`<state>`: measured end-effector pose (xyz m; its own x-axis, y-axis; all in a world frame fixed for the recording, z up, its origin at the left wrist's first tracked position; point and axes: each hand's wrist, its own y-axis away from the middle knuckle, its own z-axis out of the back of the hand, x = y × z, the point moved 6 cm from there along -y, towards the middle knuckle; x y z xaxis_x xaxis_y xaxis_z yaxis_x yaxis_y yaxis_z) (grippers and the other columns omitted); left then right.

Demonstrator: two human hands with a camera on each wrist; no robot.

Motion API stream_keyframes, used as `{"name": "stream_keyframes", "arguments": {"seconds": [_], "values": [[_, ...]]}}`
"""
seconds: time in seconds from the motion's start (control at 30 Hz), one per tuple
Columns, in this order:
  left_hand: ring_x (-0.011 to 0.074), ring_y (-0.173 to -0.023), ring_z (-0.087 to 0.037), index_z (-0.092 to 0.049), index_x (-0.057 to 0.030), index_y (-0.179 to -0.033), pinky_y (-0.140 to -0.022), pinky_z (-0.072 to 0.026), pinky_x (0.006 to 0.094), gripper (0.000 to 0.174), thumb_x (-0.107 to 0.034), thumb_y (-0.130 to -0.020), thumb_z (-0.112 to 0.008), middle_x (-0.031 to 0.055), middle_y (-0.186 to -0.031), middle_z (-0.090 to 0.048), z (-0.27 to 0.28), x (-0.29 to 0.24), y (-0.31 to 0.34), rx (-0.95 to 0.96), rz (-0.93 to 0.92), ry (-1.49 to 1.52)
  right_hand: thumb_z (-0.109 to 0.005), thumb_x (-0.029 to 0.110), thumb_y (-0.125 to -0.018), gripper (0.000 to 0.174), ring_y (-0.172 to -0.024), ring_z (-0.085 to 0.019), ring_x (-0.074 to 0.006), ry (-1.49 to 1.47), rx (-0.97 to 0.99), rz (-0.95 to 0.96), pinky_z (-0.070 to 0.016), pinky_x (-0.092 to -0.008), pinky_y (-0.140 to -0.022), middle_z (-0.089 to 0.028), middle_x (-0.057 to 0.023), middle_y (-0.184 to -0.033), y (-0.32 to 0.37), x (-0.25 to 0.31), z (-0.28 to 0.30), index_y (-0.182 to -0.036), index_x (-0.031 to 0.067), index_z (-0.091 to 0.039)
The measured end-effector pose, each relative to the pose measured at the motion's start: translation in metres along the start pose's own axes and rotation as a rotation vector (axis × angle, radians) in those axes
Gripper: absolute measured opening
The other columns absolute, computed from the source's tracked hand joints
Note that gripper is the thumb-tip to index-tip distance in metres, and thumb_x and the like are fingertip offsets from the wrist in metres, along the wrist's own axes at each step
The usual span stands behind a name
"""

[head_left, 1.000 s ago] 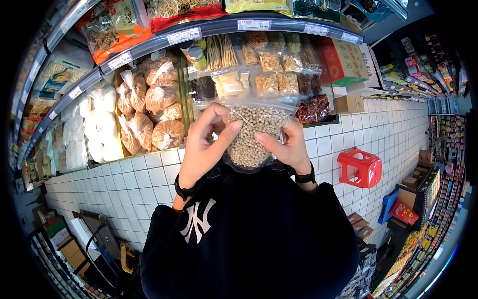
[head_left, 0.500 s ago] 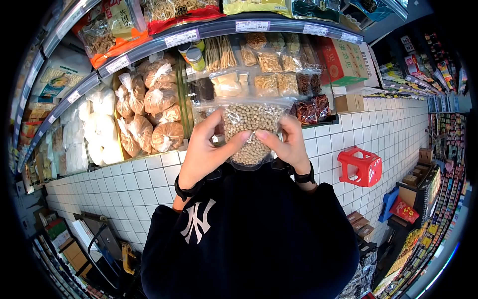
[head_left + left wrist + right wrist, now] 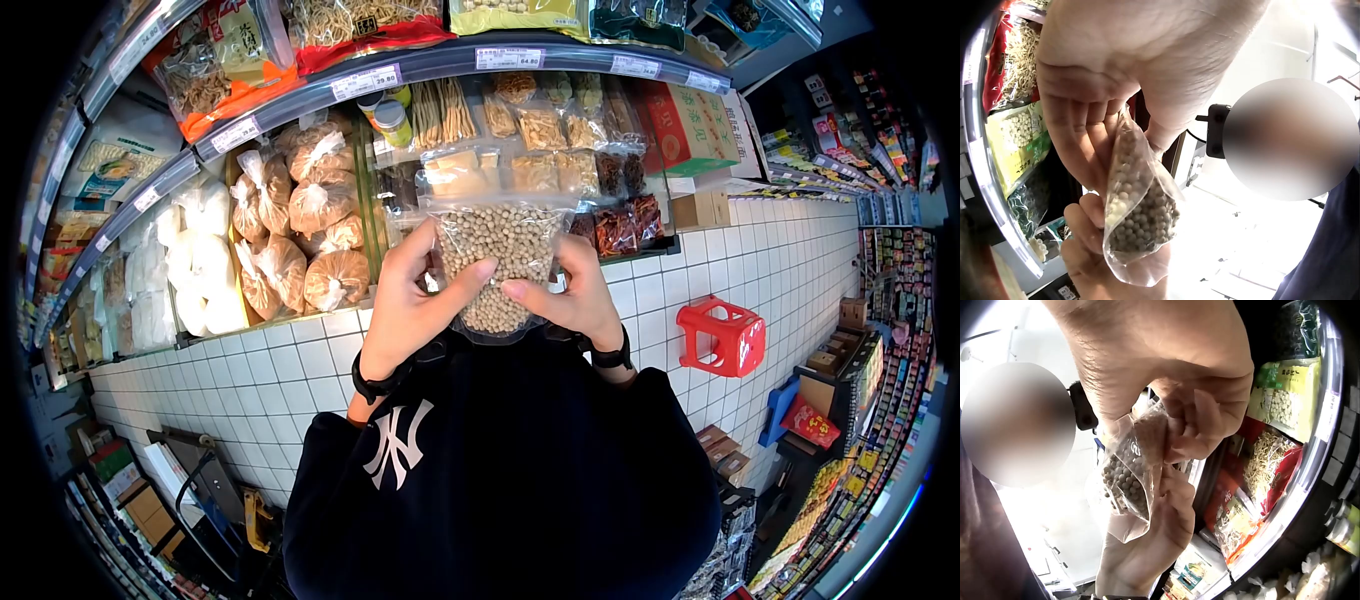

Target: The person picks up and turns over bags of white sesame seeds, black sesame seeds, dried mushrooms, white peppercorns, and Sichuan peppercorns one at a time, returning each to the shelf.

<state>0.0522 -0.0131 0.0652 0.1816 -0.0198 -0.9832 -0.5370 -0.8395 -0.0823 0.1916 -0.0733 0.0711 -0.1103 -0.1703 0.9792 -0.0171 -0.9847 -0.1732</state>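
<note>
Between both hands is a clear zip bag (image 3: 500, 235) filled with small, round, pale tan grains, its zip edge at the far side. My left hand (image 3: 412, 305) grips the bag's left side, thumb across the front and fingers behind. On the opposite side my right hand (image 3: 578, 300) holds it the same way, the two thumb tips close together over the lower half. In the left wrist view the bag (image 3: 1138, 206) shows side-on, bulging at the bottom, with curled left fingers (image 3: 1085, 134) behind it. The right wrist view shows right fingers (image 3: 1200, 428) bent behind its back face.
Beyond the bag, a low display holds dried goods in packets (image 3: 540, 130), jars (image 3: 392, 122) and tied brown bags (image 3: 325, 205). A shelf edge with price tags (image 3: 510, 58) curves above. At right, a red stool (image 3: 722, 337) stands on the tiled floor (image 3: 640, 290).
The bag has shifted a little left and now faces up more squarely. My left thumb has moved from the bag's upper left down to its middle, near the right thumb.
</note>
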Motion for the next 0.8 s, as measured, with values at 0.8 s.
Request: {"name": "stream_keyframes", "arguments": {"seconds": [0.8], "values": [[0.0116, -0.086, -0.058, -0.050, 0.0029, -0.114, -0.077, -0.0458, 0.0264, 0.047, -0.008, -0.075, -0.072, 0.0065, -0.098, -0.061, 0.004, 0.001, -0.010, 0.137, 0.070, -0.092, -0.070, 0.014, -0.077, 0.037, -0.078, -0.058, -0.0106, -0.083, -0.057, -0.024, -0.0444, -0.0229, -0.065, -0.063, -0.0085, -0.092, -0.013, -0.018, 0.009, -0.107, -0.0039, -0.057]]}}
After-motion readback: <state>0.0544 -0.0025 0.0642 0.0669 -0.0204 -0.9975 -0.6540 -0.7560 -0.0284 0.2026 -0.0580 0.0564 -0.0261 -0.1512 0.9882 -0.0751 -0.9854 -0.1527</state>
